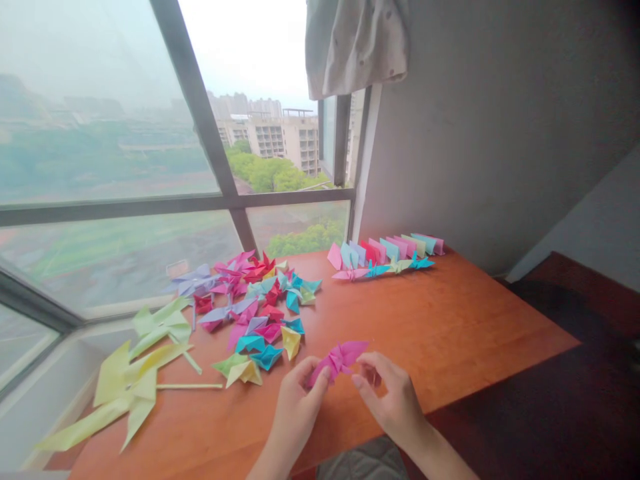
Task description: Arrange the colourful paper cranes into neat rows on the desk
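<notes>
Low over the near part of the wooden table (450,333), my left hand (299,400) pinches a magenta origami crane (341,358) between thumb and fingers, on its left side. Its folded wings spread to the left and right. Just beside the crane's right end is my right hand (393,393), fingers bent and thumb apart from the forefinger; it appears to hold nothing. Whether a right fingertip touches the paper is hard to see. Beyond my left hand lies a pile of coloured folded paper pieces, among them a teal one (267,357) and a yellow one (291,341).
Yellow-green paper pinwheels (133,387) on sticks lie at the left by the window (235,200). At the back right stand a row of folded paper pieces (390,249) and several small origami cranes (399,265). A grey wall (450,133) rises behind the table.
</notes>
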The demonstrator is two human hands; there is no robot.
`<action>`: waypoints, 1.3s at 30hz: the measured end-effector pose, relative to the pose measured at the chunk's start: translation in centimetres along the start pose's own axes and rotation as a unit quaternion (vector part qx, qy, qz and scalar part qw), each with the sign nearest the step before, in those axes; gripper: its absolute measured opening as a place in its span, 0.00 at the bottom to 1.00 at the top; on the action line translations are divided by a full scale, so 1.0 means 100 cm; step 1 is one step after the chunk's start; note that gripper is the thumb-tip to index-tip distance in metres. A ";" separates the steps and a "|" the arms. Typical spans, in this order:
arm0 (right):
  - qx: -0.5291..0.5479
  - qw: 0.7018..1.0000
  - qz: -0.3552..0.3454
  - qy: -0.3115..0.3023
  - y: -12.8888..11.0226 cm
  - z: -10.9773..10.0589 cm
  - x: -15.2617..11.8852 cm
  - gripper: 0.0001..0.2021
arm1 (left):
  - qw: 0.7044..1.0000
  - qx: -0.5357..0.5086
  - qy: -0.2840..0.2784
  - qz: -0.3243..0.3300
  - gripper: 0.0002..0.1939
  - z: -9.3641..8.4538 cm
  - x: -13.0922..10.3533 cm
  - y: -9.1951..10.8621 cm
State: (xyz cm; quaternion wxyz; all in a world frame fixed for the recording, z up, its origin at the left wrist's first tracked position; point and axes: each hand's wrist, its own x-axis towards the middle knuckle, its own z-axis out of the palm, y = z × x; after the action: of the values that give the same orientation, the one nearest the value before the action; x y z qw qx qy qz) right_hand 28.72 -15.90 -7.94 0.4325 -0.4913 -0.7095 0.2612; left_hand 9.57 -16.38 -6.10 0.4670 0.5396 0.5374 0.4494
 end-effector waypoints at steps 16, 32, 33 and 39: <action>-0.233 0.953 0.067 0.181 0.096 -0.086 0.049 0.14 | 0.976 0.173 -0.082 0.099 0.09 -0.003 -0.002 -0.007; -0.382 0.867 0.248 0.203 0.258 -0.211 0.173 0.10 | 0.906 0.359 -0.138 0.175 0.07 -0.002 0.002 -0.018; -0.385 0.867 0.247 0.199 0.260 -0.211 0.177 0.11 | 0.903 0.364 -0.139 0.180 0.07 -0.002 0.003 -0.018; -0.403 0.866 0.237 0.178 0.274 -0.215 0.193 0.13 | 0.895 0.375 -0.134 0.200 0.11 -0.001 0.003 -0.015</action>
State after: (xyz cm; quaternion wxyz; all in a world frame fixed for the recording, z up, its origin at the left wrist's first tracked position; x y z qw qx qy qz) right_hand 57.62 11.20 -12.34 0.2413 -0.8143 -0.5260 -0.0446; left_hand 9.22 -16.08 -7.61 0.1976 0.8257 0.4796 0.2218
